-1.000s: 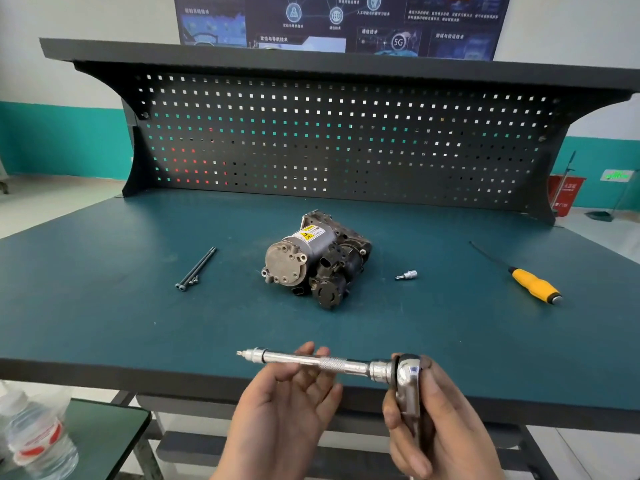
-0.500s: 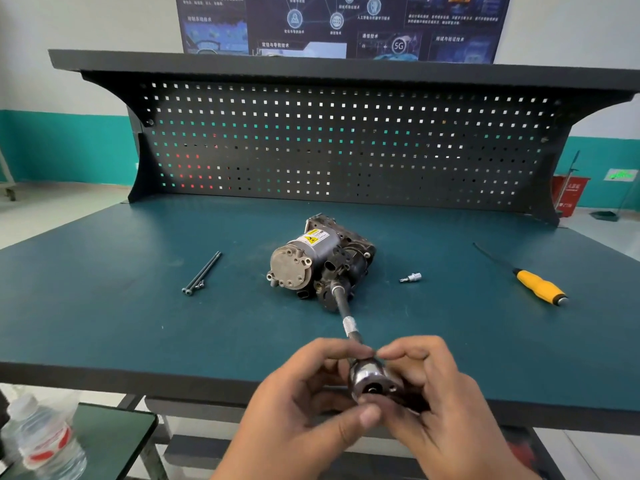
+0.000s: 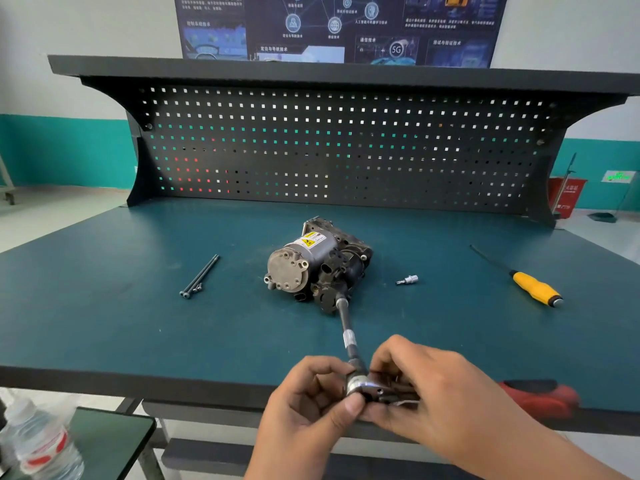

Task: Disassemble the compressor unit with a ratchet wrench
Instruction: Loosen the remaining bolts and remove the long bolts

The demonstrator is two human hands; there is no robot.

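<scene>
The compressor unit [image 3: 317, 263], grey and black with a yellow warning label, lies in the middle of the teal workbench [image 3: 104, 306]. The ratchet wrench [image 3: 367, 388] has a long extension bar [image 3: 346, 327] whose tip sits against the unit's near black end. My left hand [image 3: 304, 407] pinches the ratchet head from the left. My right hand [image 3: 440, 400] grips the wrench just right of the head, and its red handle [image 3: 540, 396] sticks out to the right, blurred.
Two long bolts [image 3: 201, 276] lie left of the unit. A small socket bit [image 3: 408, 280] lies to its right, and a yellow-handled screwdriver [image 3: 533, 289] further right. A pegboard [image 3: 329, 150] backs the bench. A water bottle [image 3: 41, 445] stands on a low table at bottom left.
The extension bar swung from lying crosswise in my hands to pointing away, its tip now against the compressor. Both hands closed round the ratchet head, and the red handle swung out to the right.
</scene>
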